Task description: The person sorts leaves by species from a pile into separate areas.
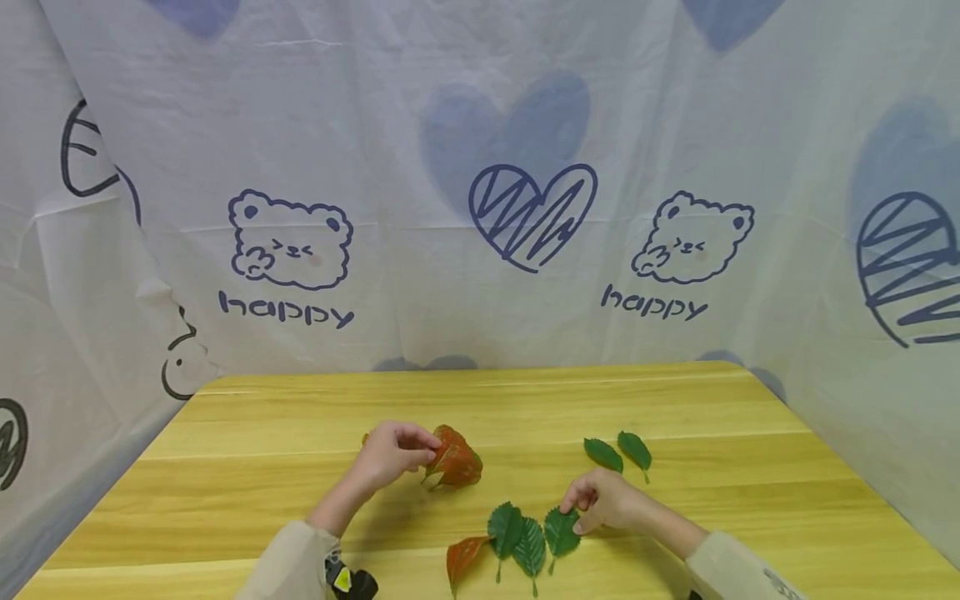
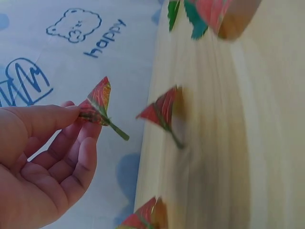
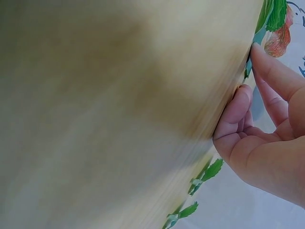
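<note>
My left hand (image 1: 390, 457) pinches a red leaf (image 2: 98, 102) by its edge between thumb and fingertips, its short green stem pointing away. Behind it in the head view, another red leaf (image 1: 459, 468) lies on the table; the left wrist view shows this red leaf (image 2: 164, 109) apart from the held one. My right hand (image 1: 606, 500) is low over the table, thumb and forefinger spread and touching a green leaf (image 1: 561, 532) that lies flat. Left of that leaf, two green leaves (image 1: 529, 546) lie side by side, overlapping, with a red leaf (image 1: 465, 560) beside them.
Two more green leaves (image 1: 603, 454) lie beyond my right hand. An orange-red bit (image 1: 365, 438) peeks out behind my left hand. The yellow wood table (image 1: 712, 417) ends at a white printed cloth (image 1: 405, 275).
</note>
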Tool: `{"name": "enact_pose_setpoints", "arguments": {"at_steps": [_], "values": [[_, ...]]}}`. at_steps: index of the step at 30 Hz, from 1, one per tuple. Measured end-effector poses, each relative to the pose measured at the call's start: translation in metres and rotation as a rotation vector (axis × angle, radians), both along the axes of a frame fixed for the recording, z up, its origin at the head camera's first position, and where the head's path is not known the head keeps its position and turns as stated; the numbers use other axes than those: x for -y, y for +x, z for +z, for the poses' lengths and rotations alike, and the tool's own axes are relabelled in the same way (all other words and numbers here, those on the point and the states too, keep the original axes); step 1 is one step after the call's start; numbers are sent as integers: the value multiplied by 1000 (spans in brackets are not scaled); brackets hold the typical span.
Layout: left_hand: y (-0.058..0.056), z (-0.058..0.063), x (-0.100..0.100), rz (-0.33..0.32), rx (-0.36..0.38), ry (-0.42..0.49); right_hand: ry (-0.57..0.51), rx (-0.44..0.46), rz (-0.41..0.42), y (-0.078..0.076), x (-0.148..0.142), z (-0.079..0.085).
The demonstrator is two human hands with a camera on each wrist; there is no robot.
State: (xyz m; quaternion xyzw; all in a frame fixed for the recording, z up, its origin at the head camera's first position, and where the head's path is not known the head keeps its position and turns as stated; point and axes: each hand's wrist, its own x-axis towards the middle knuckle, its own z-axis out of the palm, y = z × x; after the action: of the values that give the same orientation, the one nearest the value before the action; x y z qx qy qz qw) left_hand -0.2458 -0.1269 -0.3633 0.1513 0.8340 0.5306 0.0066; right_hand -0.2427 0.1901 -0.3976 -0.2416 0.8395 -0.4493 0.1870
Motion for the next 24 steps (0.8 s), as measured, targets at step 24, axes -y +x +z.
{"name": "enact_pose_setpoints", "arguments": {"at_steps": [24], "values": [[-17,-12,16,218,-129,-303,-20,3,-3,-1,0,-3]]}}
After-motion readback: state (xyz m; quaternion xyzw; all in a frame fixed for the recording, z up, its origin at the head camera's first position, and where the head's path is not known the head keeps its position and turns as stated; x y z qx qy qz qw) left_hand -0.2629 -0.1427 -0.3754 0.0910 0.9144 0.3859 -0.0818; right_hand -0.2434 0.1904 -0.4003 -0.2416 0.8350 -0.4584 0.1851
